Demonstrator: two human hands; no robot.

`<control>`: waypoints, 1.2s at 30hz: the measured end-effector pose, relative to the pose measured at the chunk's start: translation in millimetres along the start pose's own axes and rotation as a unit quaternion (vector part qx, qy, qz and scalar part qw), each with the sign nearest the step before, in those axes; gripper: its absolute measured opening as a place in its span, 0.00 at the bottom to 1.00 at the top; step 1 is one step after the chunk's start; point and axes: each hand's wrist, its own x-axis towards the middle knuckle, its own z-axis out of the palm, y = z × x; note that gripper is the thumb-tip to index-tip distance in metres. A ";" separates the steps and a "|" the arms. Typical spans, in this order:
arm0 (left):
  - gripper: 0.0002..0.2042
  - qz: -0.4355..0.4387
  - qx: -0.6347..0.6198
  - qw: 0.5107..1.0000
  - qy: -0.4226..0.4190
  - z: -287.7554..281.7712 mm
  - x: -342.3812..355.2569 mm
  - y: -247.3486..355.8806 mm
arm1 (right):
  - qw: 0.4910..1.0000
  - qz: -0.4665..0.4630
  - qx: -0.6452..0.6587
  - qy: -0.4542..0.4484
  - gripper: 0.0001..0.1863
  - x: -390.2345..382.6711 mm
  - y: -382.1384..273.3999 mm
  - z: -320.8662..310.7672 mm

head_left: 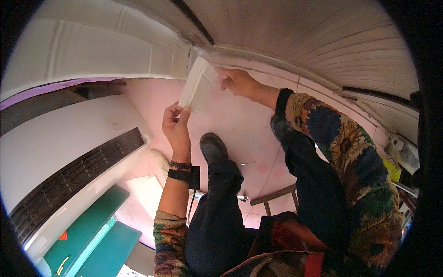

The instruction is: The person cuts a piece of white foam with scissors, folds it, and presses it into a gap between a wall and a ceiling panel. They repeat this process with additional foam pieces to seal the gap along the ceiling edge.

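My left hand (175, 121) pinches the near end of a long, narrow white piece (193, 84) between thumb and fingers. The far end of that piece reaches to the corner where two large panels meet. Along its right side is a pale, see-through area, perhaps a thin sheet; its edges are too faint to be sure. To the right of the white piece, my right hand (240, 84) has its fingers curled together near that pale area. What its fingertips hold, if anything, is too small to make out.
A white panel (101, 46) rises at the far left, a brown ribbed panel (323, 41) at the far right. Pink floor tiles (230, 120) lie beneath my feet, with a small metal item (248, 163). Teal box-like pieces (87, 235) stand lower left; a wooden frame (273, 196) is near my legs.
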 end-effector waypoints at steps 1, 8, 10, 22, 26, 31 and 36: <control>0.06 0.002 -0.005 1.000 0.012 3.8 1.9 -2.6 | 0.999 0.025 0.027 -0.010 0.27 4.2 2.2 1.0; 0.07 -0.029 -0.045 0.997 0.047 5.2 -14.8 -5.2 | 0.929 0.174 0.325 0.023 0.23 2.9 16.2 -10.8; 0.07 -0.058 -0.075 0.995 0.031 3.7 -12.9 -10.0 | 0.927 0.194 0.319 0.029 0.20 5.4 23.5 -8.6; 0.08 -0.081 -0.149 0.984 -0.052 13.2 -4.8 -16.9 | 0.904 0.150 0.399 -0.031 0.13 21.8 46.2 38.2; 0.07 -0.084 -0.108 0.989 -0.049 11.4 2.5 -20.5 | 0.959 0.076 0.255 0.094 0.18 24.8 43.5 27.4; 0.08 -0.100 -0.081 0.991 -0.047 12.8 17.7 -29.4 | 0.976 -0.071 0.108 0.172 0.20 34.4 28.9 9.1; 0.08 -0.089 -0.075 0.993 -0.027 15.1 28.0 -36.2 | 0.985 -0.070 0.058 0.148 0.19 45.9 23.4 3.2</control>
